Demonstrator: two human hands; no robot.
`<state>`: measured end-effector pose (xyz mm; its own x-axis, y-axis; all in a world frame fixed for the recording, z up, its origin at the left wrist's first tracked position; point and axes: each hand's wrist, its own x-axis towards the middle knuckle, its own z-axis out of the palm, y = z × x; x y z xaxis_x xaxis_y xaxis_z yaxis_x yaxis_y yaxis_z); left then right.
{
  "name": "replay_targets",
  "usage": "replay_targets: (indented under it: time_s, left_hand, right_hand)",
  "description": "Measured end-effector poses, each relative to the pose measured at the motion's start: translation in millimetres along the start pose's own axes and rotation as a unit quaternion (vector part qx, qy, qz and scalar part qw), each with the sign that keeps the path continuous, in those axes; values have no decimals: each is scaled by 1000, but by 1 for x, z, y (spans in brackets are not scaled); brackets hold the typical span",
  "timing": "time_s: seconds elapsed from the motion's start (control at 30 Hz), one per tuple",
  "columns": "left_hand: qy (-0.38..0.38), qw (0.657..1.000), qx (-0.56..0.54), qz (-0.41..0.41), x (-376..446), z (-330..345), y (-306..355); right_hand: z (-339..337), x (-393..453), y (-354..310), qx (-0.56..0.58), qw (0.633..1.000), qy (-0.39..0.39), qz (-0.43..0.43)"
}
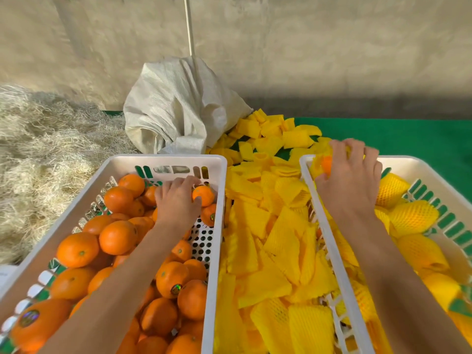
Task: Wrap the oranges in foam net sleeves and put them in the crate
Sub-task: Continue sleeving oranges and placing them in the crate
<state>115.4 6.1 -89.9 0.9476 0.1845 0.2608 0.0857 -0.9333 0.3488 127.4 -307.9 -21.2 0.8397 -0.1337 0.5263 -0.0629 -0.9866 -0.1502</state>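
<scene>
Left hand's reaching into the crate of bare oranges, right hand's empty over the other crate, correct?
Not quite. In the head view the right hand isn't empty: it holds a sleeved orange over the right crate. The left hand does reach into the crate of bare oranges.

crates [214, 226]: white plastic, perforated, smooth
oranges [117, 237]: glossy, dimpled peel
sleeves [255, 251]: yellow foam net, matt
sack [178, 103]: white woven cloth
table cover [408, 139]: green, matt

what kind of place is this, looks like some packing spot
Most likely a fruit packing station, perhaps at a farm or market stall. A white crate holds loose oranges, a heap of yellow foam net sleeves lies on a green cloth, and straw is piled at the left.
</scene>
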Motion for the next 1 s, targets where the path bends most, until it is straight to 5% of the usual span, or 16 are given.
replay_targets:
  time_s: [0.1,0.27,0.43,0.77,0.9,1.0]
  left_hand:
    - [-72,980,185,-35,4,9,-37]
    - [-165,969,171,-65,3,30,-65]
    - [-148,972,170,-72,3,41,-64]
    - [-120,950,240,-160,4,42,-55]
    - [-90,964,190,-161,3,31,-47]
    - [-49,976,161,-137,7,13,-34]
  right_hand:
    - [11,-7,-2,-42,998,-37,28]
    - [17,-7,-17,50,993,-33,-101]
    - [43,-39,-50,45,944,-204,-256]
    - [56,-48,-40,-88,904,-333,-253]
    - [54,-43,-43,16,934,-276,-227]
    - [55,-46,-47,132,924,-302,-195]
